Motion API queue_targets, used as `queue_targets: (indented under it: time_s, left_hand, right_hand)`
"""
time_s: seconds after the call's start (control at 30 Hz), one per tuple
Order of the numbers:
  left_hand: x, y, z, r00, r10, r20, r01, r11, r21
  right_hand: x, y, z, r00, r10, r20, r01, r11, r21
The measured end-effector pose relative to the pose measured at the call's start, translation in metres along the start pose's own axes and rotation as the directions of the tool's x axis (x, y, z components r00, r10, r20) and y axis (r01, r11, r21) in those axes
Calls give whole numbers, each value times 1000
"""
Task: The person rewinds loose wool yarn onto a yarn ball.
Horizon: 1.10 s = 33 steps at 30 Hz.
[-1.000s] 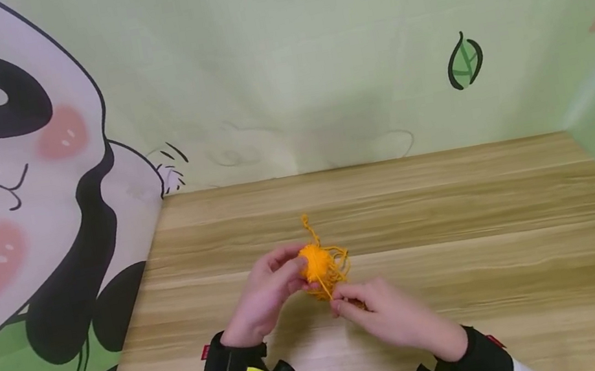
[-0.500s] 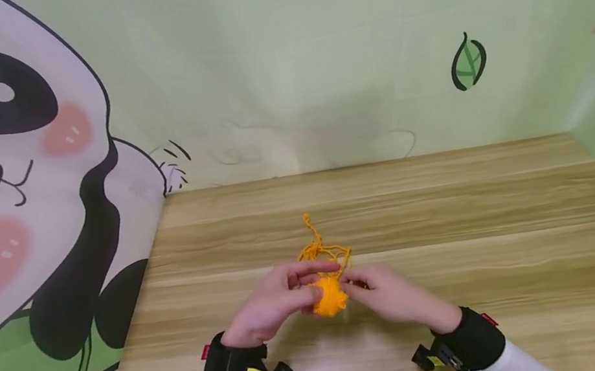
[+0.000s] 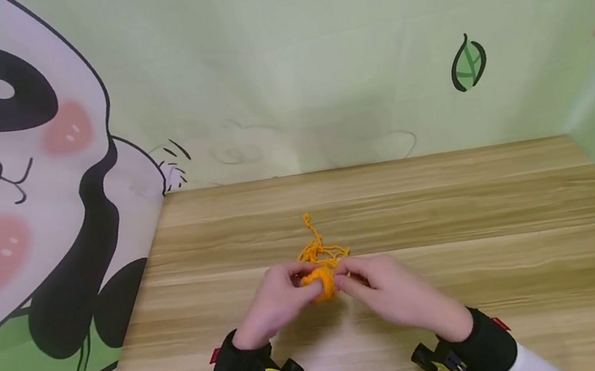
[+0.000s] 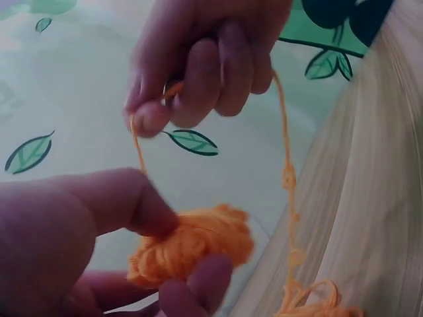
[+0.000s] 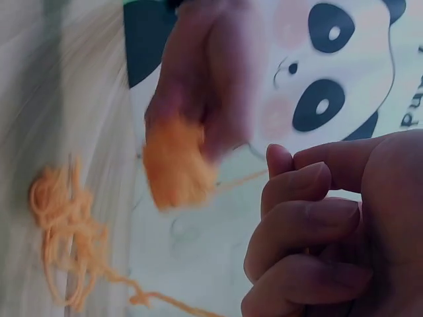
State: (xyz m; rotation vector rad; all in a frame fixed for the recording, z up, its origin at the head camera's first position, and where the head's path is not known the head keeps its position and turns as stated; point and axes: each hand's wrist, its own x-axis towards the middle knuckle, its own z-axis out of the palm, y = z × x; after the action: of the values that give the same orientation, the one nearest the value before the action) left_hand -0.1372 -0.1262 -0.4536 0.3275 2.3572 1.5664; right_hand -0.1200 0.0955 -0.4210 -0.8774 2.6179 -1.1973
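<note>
My left hand (image 3: 278,299) grips a small ball of orange yarn (image 4: 198,244) between thumb and fingers, held up off the table. Just to its right, my right hand (image 3: 386,292) pinches the yarn strand (image 4: 137,146) between thumb and forefinger, its other fingers curled over the same line. The strand runs from the ball into the right hand, then out the other side and down, with small kinks, to a loose tangle of yarn (image 5: 63,224). That tangle lies on the table behind the hands, partly hidden by them in the head view.
The wood-grain table (image 3: 454,205) stretches around both hands. A pale green backdrop (image 3: 229,59) with a printed panda and leaves stands along its back and sides. A yarn tail (image 3: 310,226) reaches toward the back of the table. Both wrists wear black camera straps (image 3: 480,345).
The ball first came toward the person, away from the tangle, then rose slightly back and turned in the left hand. The right hand moved up beside it, still pinching the strand.
</note>
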Motion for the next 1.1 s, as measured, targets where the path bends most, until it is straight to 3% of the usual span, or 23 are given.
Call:
queue_targets:
  time_s: [0.1, 0.17, 0.27, 0.33, 0.43, 0.53, 0.63, 0.83, 0.93, 1.03, 1.1]
  left_hand:
    - [2, -2, -2, 998, -17, -60, 4, 978, -210]
    - [2, -2, -4, 998, -18, -57, -4, 926, -378]
    - [0, 0, -8, 1000, -16, -14, 5, 824, -567]
    - [-3, 2, -9, 1000, -24, 19, 31, 761, -649]
    - [-7, 7, -8, 998, -33, 61, 67, 692, -719]
    - [-9, 11, -6, 995, -12, 99, 82, 668, -739]
    - [-12, 13, -4, 988, 25, 155, 96, 684, -723]
    - [-13, 11, -2, 952, 84, 293, 102, 819, -565]
    - [-10, 10, 0, 962, 47, 270, 86, 884, -459]
    - [-6, 8, 2, 983, -5, 186, 71, 934, -350]
    - [-4, 8, 3, 993, -20, 112, 53, 953, -298]
  right_hand:
    - [-8, -8, 6, 999, -45, 10, 45, 999, -5]
    - [-12, -10, 11, 998, -58, 13, 58, 998, 4]
    - [-16, -7, 19, 999, -54, -3, 54, 998, 35]
    - [-17, -4, 23, 999, -37, -17, 38, 997, 71]
    - [-18, 2, 28, 999, -22, -29, 26, 992, 125]
    - [-16, 10, 31, 1000, 5, -19, -2, 984, 176]
    - [-12, 21, 30, 999, 39, 7, -40, 974, 222]
    - [2, 36, 11, 999, 46, 26, -50, 977, 205]
    - [6, 32, 1, 999, 50, 1, -49, 983, 176]
    - [6, 21, -5, 998, 51, -40, -46, 991, 123]
    - [4, 12, -6, 997, 48, -59, -43, 996, 77]
